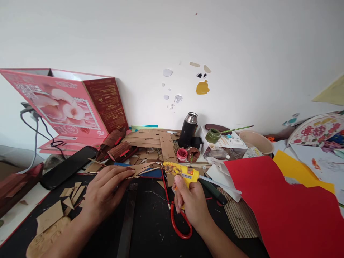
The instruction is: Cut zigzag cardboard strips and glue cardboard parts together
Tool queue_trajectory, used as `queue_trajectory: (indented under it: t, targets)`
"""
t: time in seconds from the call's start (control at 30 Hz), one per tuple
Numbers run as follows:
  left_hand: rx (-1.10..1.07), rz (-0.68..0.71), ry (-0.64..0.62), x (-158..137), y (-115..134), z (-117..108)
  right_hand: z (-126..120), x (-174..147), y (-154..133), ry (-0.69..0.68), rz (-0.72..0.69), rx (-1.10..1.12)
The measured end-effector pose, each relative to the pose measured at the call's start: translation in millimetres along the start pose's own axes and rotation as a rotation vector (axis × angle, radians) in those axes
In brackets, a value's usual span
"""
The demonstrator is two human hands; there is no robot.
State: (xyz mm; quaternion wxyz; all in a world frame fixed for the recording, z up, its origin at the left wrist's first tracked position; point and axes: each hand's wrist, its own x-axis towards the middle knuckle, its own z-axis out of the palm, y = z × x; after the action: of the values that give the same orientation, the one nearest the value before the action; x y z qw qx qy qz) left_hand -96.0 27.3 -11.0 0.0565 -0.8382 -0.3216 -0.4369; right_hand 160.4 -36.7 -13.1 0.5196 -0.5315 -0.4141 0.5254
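My right hand [189, 200] is wrapped round a yellow hot glue gun [178, 170], its body smeared with brown stains. A pale glue stick [219, 183] sticks out of its back end. The nozzle points left at a piece of cardboard [143, 167], which my left hand [107, 188] pinches between thumb and fingers. Whether the nozzle touches the cardboard I cannot tell. Under my right hand lie scissors with red handles [181, 234]. A dark metal ruler or strip [127, 222] rests on the black mat [150, 229] between my hands.
Cardboard scraps [72, 195] lie at left, near a black phone-like slab [70, 166]. Behind are a pink box [70, 107], brown-painted pieces [119, 150], a black thermos [188, 130] and a green paint jar [213, 136] with a brush. Red paper [290, 208] covers the right side.
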Motion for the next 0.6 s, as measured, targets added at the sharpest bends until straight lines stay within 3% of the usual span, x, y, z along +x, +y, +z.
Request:
queue_trajectory:
  t: [0.6]
  targets:
    - [0.029,0.032,-0.002,-0.2,-0.2,-1.0,-1.6,0.1,4.2,0.019,0.007,0.012]
